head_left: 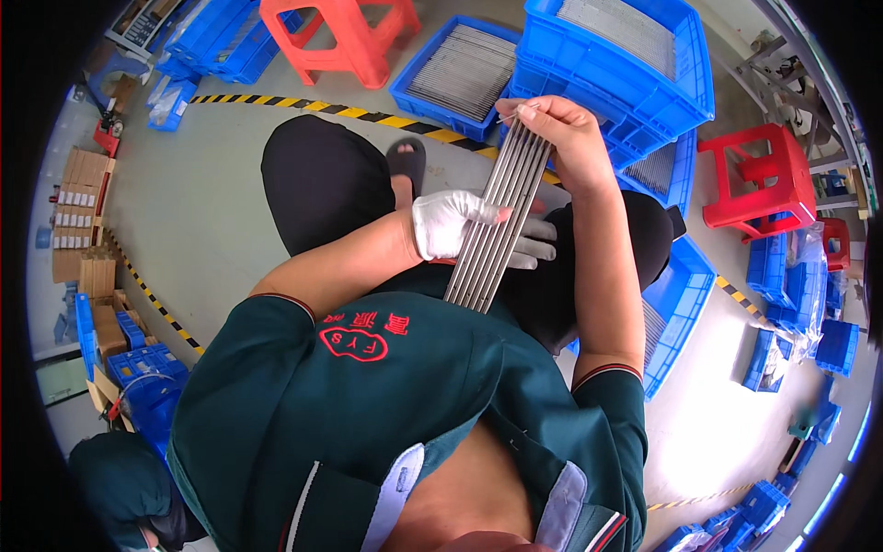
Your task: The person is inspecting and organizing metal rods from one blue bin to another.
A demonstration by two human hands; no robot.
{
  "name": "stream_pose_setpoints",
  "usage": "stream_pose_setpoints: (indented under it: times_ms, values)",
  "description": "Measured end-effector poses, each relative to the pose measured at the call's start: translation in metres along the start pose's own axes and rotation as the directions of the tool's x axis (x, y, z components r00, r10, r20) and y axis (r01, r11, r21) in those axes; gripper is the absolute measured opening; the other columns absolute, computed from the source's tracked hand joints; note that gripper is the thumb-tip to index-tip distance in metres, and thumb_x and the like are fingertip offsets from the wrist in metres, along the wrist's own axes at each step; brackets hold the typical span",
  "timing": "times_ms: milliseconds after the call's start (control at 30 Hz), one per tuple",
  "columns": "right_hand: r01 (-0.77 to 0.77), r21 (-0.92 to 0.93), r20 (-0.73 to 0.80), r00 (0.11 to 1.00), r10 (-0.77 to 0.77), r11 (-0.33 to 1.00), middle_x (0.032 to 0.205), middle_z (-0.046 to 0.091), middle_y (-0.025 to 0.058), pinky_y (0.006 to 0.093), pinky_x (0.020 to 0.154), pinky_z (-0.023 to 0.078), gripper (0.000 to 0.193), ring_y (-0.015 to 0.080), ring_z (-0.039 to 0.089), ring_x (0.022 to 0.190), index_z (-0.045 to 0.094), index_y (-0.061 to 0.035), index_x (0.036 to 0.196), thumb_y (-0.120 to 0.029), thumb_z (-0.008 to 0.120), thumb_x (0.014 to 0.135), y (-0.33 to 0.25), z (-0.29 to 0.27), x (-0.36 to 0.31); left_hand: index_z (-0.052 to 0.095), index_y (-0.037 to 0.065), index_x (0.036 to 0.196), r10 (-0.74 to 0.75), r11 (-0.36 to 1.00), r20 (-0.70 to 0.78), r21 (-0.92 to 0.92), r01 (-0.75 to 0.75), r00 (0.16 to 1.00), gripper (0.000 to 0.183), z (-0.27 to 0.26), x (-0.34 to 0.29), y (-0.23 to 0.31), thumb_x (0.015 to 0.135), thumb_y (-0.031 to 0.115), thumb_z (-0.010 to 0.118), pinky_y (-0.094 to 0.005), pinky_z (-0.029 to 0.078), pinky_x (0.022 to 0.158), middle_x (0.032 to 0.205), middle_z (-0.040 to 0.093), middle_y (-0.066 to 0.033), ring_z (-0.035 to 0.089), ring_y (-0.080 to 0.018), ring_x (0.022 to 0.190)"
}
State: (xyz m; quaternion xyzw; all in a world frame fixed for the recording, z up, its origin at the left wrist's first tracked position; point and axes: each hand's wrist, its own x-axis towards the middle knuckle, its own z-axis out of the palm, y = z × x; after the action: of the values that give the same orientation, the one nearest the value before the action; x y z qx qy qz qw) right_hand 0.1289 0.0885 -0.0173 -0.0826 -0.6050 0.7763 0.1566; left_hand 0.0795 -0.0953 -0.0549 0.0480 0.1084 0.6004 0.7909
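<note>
A row of long, slim metal rods (485,250) lies side by side at a slant above my lap. My left hand (448,224), in a white glove, is closed around the middle of the row, its thumb on top and its fingers underneath. Bare and closed, my right hand (568,131) pinches the far end of the rods between thumb and fingers. A thin, pale wire-like bit sticks out by its fingertips; what it belongs to is too small to tell.
Ahead stands a blue crate (440,114) of similar rods, beside stacked blue crates (602,64). Another blue crate (685,317) is by my right leg. Red stools (354,51) stand ahead and right (782,170). Striped tape (340,110) crosses the floor. Another person (129,488) is at lower left.
</note>
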Motion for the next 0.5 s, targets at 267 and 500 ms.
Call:
stream_pose_setpoints:
  times_ms: [267,500]
  values:
    - [0.017,0.027,-0.153,0.988,-0.013,0.999,0.093,0.069,0.0112,0.0294,0.078,0.052,0.015,0.0175,0.066,0.087,0.064,0.0010,0.098,-0.011,0.062,0.089,-0.005,-0.005,0.008,0.038,-0.001,0.133,-0.134,0.981,-0.087,0.126,0.144,0.987,0.046,0.007,0.013,0.023,0.092,0.014,0.055,-0.0577,0.043,0.097,0.128,0.050,-0.0249,0.049,-0.0469,0.118]
    - [-0.131,-0.213,-0.447,0.894,0.023,0.968,0.079,0.065,0.0017,0.0213,0.065,0.045,0.016,0.0076,0.058,0.070,0.067,-0.0002,0.093,-0.014,0.069,0.084,-0.001,-0.018,0.022,0.038,0.000,0.133,-0.184,0.974,-0.076,0.119,0.192,0.980,0.046,0.001,0.031,0.046,0.093,0.013,0.053,-0.0579,0.044,0.095,0.129,0.049,-0.0245,0.049,-0.0470,0.118]
